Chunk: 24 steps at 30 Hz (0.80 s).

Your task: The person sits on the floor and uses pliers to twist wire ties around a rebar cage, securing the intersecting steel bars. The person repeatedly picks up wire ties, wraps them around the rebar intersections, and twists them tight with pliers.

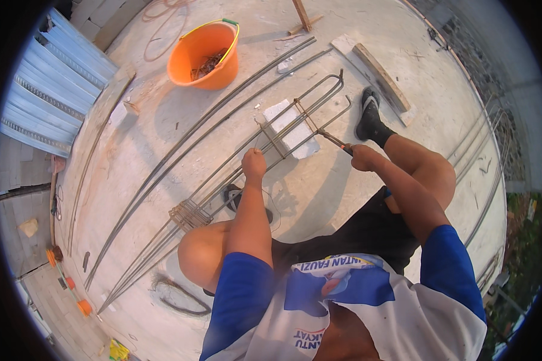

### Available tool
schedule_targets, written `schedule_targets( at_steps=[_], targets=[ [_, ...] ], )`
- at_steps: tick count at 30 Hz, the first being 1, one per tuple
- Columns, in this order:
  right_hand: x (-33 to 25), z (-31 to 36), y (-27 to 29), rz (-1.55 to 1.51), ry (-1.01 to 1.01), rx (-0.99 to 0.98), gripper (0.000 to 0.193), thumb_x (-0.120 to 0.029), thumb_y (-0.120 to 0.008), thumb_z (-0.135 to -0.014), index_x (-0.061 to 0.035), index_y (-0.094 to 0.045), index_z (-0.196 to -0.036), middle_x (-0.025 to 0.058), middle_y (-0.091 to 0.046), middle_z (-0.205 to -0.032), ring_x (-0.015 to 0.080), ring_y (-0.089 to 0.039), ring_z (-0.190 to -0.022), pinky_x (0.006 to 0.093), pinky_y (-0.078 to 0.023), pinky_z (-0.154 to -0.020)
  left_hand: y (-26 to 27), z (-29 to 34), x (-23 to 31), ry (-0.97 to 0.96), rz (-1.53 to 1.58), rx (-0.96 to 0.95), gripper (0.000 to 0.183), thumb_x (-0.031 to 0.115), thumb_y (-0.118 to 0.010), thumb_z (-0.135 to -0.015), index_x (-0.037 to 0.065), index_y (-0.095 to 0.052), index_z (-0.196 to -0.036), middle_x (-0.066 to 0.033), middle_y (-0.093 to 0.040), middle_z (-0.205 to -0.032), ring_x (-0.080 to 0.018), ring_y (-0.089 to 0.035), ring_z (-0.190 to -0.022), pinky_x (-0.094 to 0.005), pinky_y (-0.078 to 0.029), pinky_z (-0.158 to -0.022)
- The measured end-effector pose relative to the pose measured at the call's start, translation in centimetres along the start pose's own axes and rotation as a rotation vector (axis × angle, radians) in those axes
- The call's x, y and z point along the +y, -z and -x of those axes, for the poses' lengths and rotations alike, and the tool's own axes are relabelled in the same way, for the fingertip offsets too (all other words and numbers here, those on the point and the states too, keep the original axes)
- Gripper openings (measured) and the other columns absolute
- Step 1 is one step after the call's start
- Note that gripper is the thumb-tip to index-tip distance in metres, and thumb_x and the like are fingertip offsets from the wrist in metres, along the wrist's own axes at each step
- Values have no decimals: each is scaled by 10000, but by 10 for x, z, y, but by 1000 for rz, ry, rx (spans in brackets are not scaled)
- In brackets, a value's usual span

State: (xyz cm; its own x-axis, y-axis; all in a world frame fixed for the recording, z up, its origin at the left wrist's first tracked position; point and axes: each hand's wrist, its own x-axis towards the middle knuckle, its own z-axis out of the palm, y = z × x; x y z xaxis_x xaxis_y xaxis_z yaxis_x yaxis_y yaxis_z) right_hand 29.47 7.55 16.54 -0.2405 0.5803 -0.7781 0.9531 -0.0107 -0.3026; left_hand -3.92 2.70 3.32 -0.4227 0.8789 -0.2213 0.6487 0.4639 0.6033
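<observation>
My two hands work over a long frame of steel rods (290, 127) lying slantwise across a pale concrete floor (132, 129), from 1 o'clock to 8 o'clock of my view. My right hand (362, 157), between 2 and 3 o'clock, grips the handle of a dark hand tool (336, 141); its tip is at the corner of a metal loop on the frame. My left hand (254, 163), just off the centre, is curled into a narrow fist over the rods; I cannot tell what is inside it.

At 12 o'clock, a white block (278, 118) sits under the upper part of the frame. At 8 o'clock, a cluster of metal loops (190, 215) is bunched close together around the rods. Two loose rods (162, 161) curve alongside, on the frame's far side.

An orange bucket (226, 77) with a yellow handle stands at 11 o'clock, dark scraps inside. A wooden plank (380, 75) lies between 1 and 2 o'clock, near my right foot (373, 120). Blue corrugated sheets (54, 84) lean in at 10 o'clock.
</observation>
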Motion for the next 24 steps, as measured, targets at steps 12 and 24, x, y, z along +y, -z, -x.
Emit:
schedule_targets(
  at_steps=[12, 24],
  targets=[
    [10, -4, -41, 571, -147, 548, 551, -129, -503, -946, -229, -423, -1482, 159, -479, -1230, 340, -487, -1139, 504, -509, -791, -70, 19, -8, -103, -46, -230, 365, 375, -451, -1012, 90, -679, -1019, -174, -698, -1042, -405, -632, -1029, -538, -458, -891],
    [12, -9, -40, 661, -92, 618, 547, -103, -510, -922, -187, -450, -1460, 138, -517, -1106, 309, -540, -1033, 447, -508, -791, -65, 13, 8, 97, -19, -339, 366, 399, -444, -1016, 106, -660, -1053, -144, -680, -1143, -386, -610, -1108, -597, -392, -960]
  ],
)
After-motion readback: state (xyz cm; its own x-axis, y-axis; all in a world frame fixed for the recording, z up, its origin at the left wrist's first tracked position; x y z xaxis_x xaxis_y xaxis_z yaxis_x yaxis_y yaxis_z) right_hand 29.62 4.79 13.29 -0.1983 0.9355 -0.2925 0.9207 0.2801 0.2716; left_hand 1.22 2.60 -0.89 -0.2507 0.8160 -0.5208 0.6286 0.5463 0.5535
